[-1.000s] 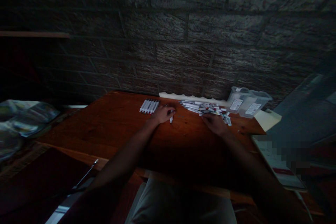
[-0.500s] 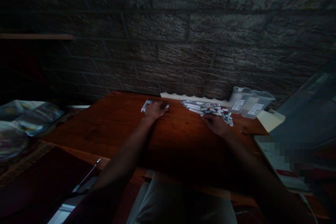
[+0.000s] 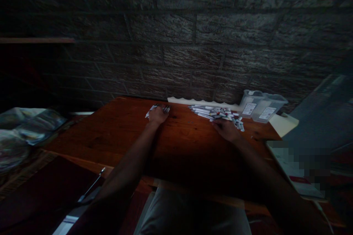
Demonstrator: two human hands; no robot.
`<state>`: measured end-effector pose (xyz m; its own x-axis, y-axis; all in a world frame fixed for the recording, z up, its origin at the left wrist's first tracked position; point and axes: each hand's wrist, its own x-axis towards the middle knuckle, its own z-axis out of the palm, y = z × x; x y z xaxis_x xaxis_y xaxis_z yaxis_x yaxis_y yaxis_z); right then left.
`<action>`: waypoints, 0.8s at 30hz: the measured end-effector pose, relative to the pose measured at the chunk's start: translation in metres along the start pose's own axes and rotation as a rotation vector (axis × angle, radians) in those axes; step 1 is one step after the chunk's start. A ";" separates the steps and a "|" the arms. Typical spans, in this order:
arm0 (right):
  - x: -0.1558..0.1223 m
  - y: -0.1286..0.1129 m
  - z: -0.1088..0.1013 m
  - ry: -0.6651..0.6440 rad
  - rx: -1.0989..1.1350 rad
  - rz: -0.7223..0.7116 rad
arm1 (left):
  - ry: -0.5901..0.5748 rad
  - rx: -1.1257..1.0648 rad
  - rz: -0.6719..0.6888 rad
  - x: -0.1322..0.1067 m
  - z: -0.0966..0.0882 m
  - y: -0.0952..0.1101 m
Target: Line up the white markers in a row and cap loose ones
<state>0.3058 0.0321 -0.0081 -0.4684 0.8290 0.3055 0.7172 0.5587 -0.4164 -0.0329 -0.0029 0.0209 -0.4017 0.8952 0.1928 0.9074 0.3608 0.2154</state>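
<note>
My left hand (image 3: 157,115) lies on top of a short row of white markers (image 3: 150,110) near the far edge of the wooden table (image 3: 116,132). Its fingers rest flat over the row, and only the marker ends show on either side. My right hand (image 3: 226,129) rests on the table with its fingertips at the near edge of a loose pile of white markers (image 3: 212,112). Its fingers lie loosely and hold nothing that I can see. The light is dim.
Two clear plastic containers (image 3: 260,107) with labels stand at the back right beside a cream sheet (image 3: 284,122). A white scalloped strip (image 3: 193,101) runs along the brick wall (image 3: 193,36). Papers (image 3: 292,169) lie at the right, crumpled bags (image 3: 24,125) at the left.
My left hand carried one marker from the table's middle to the left and back, and now lies over the row. My right hand has stayed at the pile.
</note>
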 end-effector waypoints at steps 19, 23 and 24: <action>0.000 -0.002 -0.002 -0.006 -0.005 0.020 | 0.025 -0.050 -0.019 0.003 0.003 -0.005; 0.000 -0.002 -0.002 -0.008 -0.012 0.025 | 0.066 0.005 -0.069 0.003 0.006 -0.005; 0.000 -0.002 -0.001 -0.008 -0.014 0.027 | 0.032 0.020 -0.089 0.004 0.009 -0.006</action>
<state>0.3055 0.0310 -0.0063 -0.4525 0.8441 0.2875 0.7368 0.5355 -0.4127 -0.0386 0.0004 0.0121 -0.4845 0.8507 0.2038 0.8700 0.4441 0.2144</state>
